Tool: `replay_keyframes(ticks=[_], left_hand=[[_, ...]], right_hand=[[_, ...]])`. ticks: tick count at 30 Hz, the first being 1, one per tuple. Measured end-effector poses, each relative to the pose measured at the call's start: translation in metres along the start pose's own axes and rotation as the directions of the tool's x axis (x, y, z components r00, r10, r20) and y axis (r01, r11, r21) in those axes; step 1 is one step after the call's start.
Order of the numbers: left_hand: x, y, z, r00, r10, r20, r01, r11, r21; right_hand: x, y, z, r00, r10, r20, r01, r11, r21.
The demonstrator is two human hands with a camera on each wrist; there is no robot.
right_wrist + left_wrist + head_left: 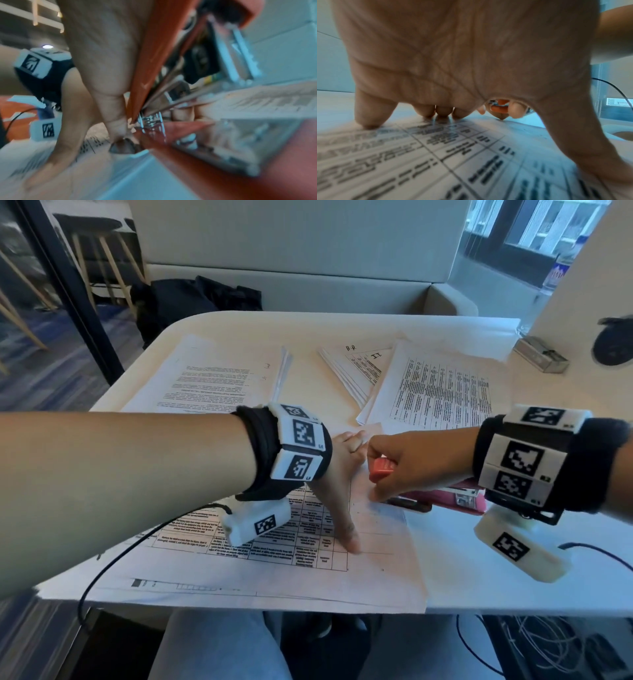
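My left hand (pixel 337 474) rests on a printed sheet with a table (pixel 274 570) at the near edge of the white desk, fingertips and thumb pressing down with straight fingers. In the left wrist view the left hand (pixel 453 54) hangs over the same sheet (pixel 436 155). My right hand (pixel 411 463) grips a red stapler (pixel 382 467) from above, its front end at the sheet's upper right corner, close to my left fingertips. The stapler (pixel 500 108) shows beyond my left palm. In the right wrist view the stapler (pixel 154 54) fills the middle, its jaws apart over the paper (pixel 51 155).
More paper lies further back: a text page (pixel 212 378), a fanned stack (pixel 356 371) and a table page (pixel 442 392). A small clear box (pixel 541 357) sits at the far right. A black bag (pixel 191 299) is on the bench. A cable (pixel 113 559) trails off the desk's front edge.
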State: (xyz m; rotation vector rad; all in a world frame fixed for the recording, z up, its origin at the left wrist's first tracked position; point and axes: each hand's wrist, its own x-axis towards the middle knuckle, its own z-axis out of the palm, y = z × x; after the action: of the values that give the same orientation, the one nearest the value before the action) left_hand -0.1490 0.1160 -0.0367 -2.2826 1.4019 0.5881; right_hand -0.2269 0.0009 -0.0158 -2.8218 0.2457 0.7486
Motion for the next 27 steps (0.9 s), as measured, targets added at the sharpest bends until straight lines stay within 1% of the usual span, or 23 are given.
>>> replay_keyframes(ticks=[2, 4, 6, 8, 9, 10, 13, 14, 18, 22, 24, 27], left_hand=[[-0.001, 0.001, -0.002, 0.999, 0.029, 0.017, -0.028, 1.0, -0.01], [-0.001, 0.003, -0.002, 1.0, 0.03, 0.002, -0.03, 1.0, 0.007], [0.001, 0.003, -0.001, 0.999, 0.03, -0.032, -0.031, 0.999, -0.021], [0.004, 0.002, 0.0, 0.998, 0.0, -0.07, -0.007, 0.995, -0.103], [0.005, 0.003, 0.0, 0.997, -0.006, -0.078, -0.003, 0.994, -0.11], [0.005, 0.005, -0.001, 0.997, -0.013, -0.072, 0.006, 0.995, -0.097], [0.001, 0.007, -0.004, 1.0, -0.013, 0.022, 0.013, 1.0, -0.022], [0.0, 0.007, -0.004, 1.0, -0.011, 0.014, 0.012, 1.0, -0.021], [-0.006, 0.002, 0.0, 0.998, 0.014, -0.065, -0.018, 0.998, -0.063], [-0.018, 0.007, 0.005, 0.976, 0.054, -0.21, -0.061, 0.998, -0.024], [-0.022, 0.011, 0.006, 0.96, 0.074, -0.269, -0.093, 0.994, -0.059], [-0.025, 0.014, 0.007, 0.946, 0.076, -0.314, -0.119, 0.985, -0.121]], right_hand=[[0.0, 0.002, 0.002, 0.998, -0.029, -0.054, 0.022, 0.992, -0.121], [0.001, 0.004, 0.004, 0.994, -0.057, -0.091, 0.038, 0.978, -0.207], [0.0, 0.007, 0.003, 0.989, -0.092, -0.116, 0.064, 0.972, -0.224], [0.0, 0.01, 0.003, 0.984, -0.126, -0.129, 0.094, 0.97, -0.226], [0.0, 0.012, 0.003, 0.979, -0.145, -0.145, 0.108, 0.965, -0.238], [0.001, 0.014, 0.004, 0.973, -0.161, -0.164, 0.115, 0.959, -0.26], [0.001, 0.018, 0.006, 0.963, -0.178, -0.2, 0.099, 0.931, -0.352], [0.0, 0.018, 0.006, 0.963, -0.184, -0.196, 0.1, 0.921, -0.377], [-0.004, 0.012, 0.006, 0.97, -0.203, -0.131, 0.131, 0.899, -0.418], [-0.004, 0.006, 0.006, 0.962, -0.239, -0.129, 0.146, 0.854, -0.499], [-0.003, 0.007, 0.006, 0.962, -0.237, -0.132, 0.141, 0.851, -0.507], [-0.003, 0.009, 0.006, 0.957, -0.252, -0.142, 0.149, 0.851, -0.503]])
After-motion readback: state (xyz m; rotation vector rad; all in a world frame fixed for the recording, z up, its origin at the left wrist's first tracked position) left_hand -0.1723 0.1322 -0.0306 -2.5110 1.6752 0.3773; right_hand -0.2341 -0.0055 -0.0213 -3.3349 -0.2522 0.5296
